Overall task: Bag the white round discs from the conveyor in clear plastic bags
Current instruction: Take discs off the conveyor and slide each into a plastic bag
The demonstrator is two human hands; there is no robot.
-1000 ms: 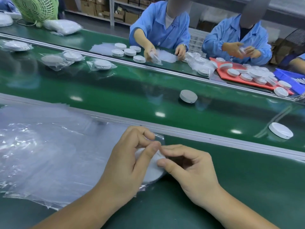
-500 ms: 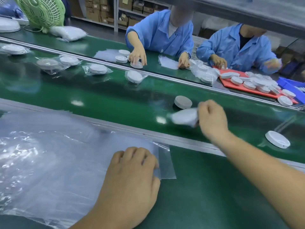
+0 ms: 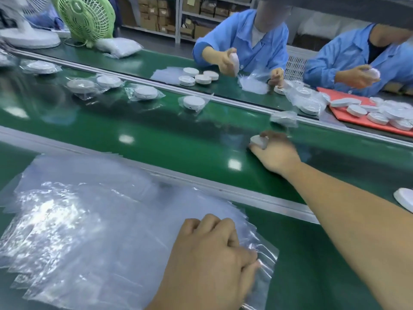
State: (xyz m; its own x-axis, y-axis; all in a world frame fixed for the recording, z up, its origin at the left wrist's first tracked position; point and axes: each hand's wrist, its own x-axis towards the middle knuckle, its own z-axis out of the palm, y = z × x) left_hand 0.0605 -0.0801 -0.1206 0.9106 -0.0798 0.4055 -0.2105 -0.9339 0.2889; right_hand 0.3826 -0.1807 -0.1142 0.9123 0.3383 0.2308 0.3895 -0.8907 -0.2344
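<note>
My right hand (image 3: 276,154) reaches over the green conveyor belt (image 3: 156,139) and grips a bare white round disc (image 3: 258,141) by its rim. Just beyond it a bagged disc (image 3: 283,119) lies on the belt by the far rail. My left hand (image 3: 212,256) rests on the stack of clear plastic bags (image 3: 89,220) at the near left, its fingers curled, thumb and forefinger pinching the top bag's right edge. Another bare disc (image 3: 405,199) lies on the belt at the right edge of view.
Several bagged discs (image 3: 145,92) ride the belt towards the left. A metal rail (image 3: 223,189) separates the belt from my work strip. Across the belt two people in blue coats (image 3: 245,39) handle discs beside a red tray (image 3: 348,117). A green fan (image 3: 86,16) stands at the far left.
My right hand let go of the bagged disc on the belt and took hold of the bare disc. My left hand stayed on the bag stack and curled onto the top bag's edge.
</note>
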